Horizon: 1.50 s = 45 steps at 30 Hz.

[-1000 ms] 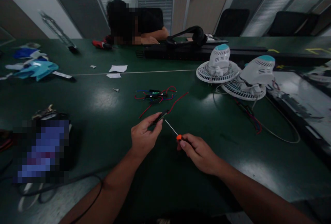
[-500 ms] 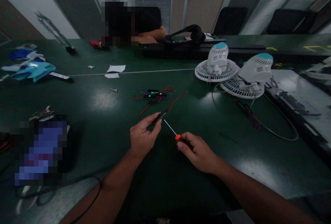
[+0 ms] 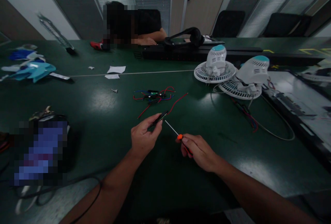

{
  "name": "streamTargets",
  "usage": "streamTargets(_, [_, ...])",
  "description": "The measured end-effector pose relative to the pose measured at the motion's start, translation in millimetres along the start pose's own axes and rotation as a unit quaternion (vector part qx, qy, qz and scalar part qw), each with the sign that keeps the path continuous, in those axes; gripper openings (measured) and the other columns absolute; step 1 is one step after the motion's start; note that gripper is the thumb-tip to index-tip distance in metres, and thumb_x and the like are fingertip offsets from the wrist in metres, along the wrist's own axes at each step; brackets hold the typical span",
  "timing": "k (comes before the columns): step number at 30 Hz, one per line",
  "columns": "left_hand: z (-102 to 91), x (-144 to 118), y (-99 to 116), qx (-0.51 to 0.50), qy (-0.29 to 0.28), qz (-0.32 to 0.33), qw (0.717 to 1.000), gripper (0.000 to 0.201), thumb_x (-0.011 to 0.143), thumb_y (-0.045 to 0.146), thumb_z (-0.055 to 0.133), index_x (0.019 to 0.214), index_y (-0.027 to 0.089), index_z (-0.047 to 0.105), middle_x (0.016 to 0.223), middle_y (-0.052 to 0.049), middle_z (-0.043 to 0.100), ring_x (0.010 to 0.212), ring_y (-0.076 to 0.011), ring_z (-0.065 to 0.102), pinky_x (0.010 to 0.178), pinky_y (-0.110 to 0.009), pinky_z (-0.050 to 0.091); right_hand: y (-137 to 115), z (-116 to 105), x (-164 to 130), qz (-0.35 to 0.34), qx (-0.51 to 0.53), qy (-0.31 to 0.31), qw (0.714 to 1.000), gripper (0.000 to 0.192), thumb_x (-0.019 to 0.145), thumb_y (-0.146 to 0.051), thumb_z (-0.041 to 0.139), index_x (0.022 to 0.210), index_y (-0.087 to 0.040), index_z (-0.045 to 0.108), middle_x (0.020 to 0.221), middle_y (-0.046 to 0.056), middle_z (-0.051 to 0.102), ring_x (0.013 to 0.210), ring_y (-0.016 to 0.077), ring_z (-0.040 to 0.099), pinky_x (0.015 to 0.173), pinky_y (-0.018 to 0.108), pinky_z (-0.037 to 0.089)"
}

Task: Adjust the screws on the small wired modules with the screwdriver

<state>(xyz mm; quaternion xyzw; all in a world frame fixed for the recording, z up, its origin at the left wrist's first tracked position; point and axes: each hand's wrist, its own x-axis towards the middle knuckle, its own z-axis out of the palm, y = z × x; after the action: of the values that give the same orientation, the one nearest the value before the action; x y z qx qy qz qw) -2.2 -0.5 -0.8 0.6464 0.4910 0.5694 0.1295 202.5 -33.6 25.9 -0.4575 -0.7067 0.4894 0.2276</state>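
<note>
My left hand (image 3: 143, 138) pinches a small black part (image 3: 160, 117) with a red wire (image 3: 178, 100) trailing from it toward the table's middle. My right hand (image 3: 199, 151) grips a thin screwdriver (image 3: 172, 129) with an orange collar, its metal tip pointing up-left at the black part. Both hands hover just above the dark green table (image 3: 108, 120). Beyond them lies a small circuit board with red and blue wires (image 3: 153, 95).
Two white-and-teal fan heads (image 3: 234, 74) lie face down at the right, cables trailing from them. A person sits across the table behind a black bar. Paper scraps (image 3: 116, 70) and blue items (image 3: 32, 69) lie far left. A blurred dark object (image 3: 41, 148) and cables sit near left.
My right hand has shifted slightly on the screwdriver handle, with the shaft still aimed at the black part. My left hand stays put.
</note>
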Motion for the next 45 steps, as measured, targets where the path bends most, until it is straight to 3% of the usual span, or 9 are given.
streamTargets(13, [-0.9,1.4,0.2,0.004,-0.006,-0.015,1.000,0.030,0.074,0.016,0.068,0.104,0.019,0.070,0.094,-0.003,0.076,0.076,-0.0150,0.072,0.076,-0.029,0.061,-0.9,5.6,0.6,-0.018,-0.032,0.016,0.999,0.014,0.093,-0.030,0.048,0.087,-0.019,0.052,0.071,0.000,0.062,0.060,0.0120,0.055,0.057,0.025,0.041])
streamTargets(24, [0.0,0.2,-0.2,0.001,-0.005,-0.019,1.000,0.030,0.073,0.015,0.068,0.104,0.019,0.070,0.093,-0.003,0.076,0.076,-0.0145,0.072,0.076,-0.028,0.061,-0.4,6.0,0.5,0.010,-0.040,0.028,0.999,0.014,0.089,-0.033,0.052,0.090,-0.019,0.049,0.069,0.000,0.058,0.059,0.0128,0.053,0.056,0.026,0.041])
streamTargets(31, [-0.7,0.7,-0.2,-0.002,-0.008,-0.013,1.000,0.033,0.073,0.014,0.068,0.105,0.019,0.069,0.095,-0.003,0.076,0.077,-0.0147,0.072,0.077,-0.028,0.061,-0.5,5.9,1.4,0.036,0.006,0.025,0.999,0.019,0.091,-0.037,0.050,0.097,-0.019,0.048,0.062,-0.004,0.054,0.052,0.0110,0.052,0.050,0.024,0.039])
streamTargets(37, [-0.3,0.4,-0.3,0.003,-0.006,-0.007,1.000,0.033,0.073,0.014,0.068,0.105,0.020,0.069,0.095,-0.002,0.076,0.077,-0.0151,0.072,0.076,-0.029,0.061,-0.2,1.2,1.2,0.017,0.034,-0.006,0.999,0.038,0.100,-0.034,0.028,0.085,-0.017,0.058,0.057,-0.002,0.054,0.050,0.0105,0.052,0.050,0.023,0.040])
streamTargets(45, [-0.1,0.8,0.4,0.000,-0.009,-0.010,1.000,0.030,0.074,0.015,0.068,0.104,0.018,0.069,0.094,-0.004,0.076,0.078,-0.0147,0.072,0.076,-0.029,0.061,3.2,3.3,1.1,0.007,0.028,-0.015,0.999,0.033,0.099,-0.031,0.030,0.090,-0.017,0.059,0.061,-0.002,0.057,0.050,0.0108,0.053,0.049,0.023,0.040])
